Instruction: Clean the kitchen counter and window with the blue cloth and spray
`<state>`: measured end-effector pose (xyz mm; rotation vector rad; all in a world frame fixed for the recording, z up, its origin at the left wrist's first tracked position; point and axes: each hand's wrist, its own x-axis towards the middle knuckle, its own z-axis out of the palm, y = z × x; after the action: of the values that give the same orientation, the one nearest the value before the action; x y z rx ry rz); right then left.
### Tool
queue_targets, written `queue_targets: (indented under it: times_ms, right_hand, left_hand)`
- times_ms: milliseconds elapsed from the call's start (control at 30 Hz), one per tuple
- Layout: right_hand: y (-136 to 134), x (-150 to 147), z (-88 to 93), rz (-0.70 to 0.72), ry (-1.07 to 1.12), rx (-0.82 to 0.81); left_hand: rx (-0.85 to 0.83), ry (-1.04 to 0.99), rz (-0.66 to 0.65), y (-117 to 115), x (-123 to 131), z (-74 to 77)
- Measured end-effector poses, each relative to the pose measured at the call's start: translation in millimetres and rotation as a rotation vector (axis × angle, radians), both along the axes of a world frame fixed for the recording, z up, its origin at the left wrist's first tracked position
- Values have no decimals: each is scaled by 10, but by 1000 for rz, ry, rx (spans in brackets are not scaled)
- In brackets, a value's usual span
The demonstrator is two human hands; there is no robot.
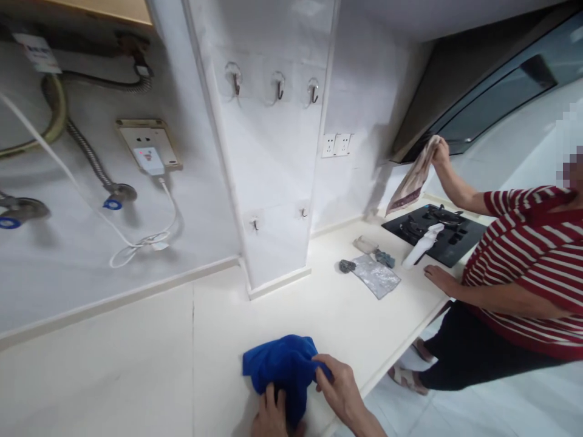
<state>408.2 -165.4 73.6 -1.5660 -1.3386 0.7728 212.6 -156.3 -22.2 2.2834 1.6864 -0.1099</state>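
A crumpled blue cloth (285, 361) lies bunched on the white countertop (150, 364), close to its front edge. My right hand (339, 385) pinches the cloth's right corner between thumb and fingers. At the cloth's near side, my left hand (271, 417) has its fingers curled against the fabric, and the bottom of the picture cuts this hand off. Folds of the cloth hide part of the left fingertips.
A co-worker in a striped shirt (523, 255) holds a pale cloth (416, 173) at the range hood (423, 103). Nearby are a gas stove (410, 227), a white spray bottle (423, 244), a grey cloth (377, 276) and scouring pads (347, 266). A plugged-in charger (150, 159) trails a white cable.
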Motion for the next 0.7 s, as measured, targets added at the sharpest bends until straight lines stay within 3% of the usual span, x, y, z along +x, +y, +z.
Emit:
queue_targets:
  times_ms: [133,233,300,367,467,567,700]
  right_hand:
    - [-57,38,-37,48,-13,-59]
    - [-73,99,-44,77,-16,-66]
    - [-69,181,-3,95,-14,-44]
    - [-20,292,99,96,-3,-27]
    - [235,437,391,75,-8,26]
    - [711,443,844,85,12,187]
    - [1258,280,1551,58,123,520]
  left_hand:
    - [-80,51,-61,84,19,171]
    - [-151,-67,-75,171,-182,374]
    - [-208,-137,-36,258,-402,613]
    - [-217,-260,52,391,-634,960]
    - [-326,-602,258,718,-864,1597]
    - [-150,-846,307,1162,-880,2181]
    - [219,-1096,345,1592,-744,2739]
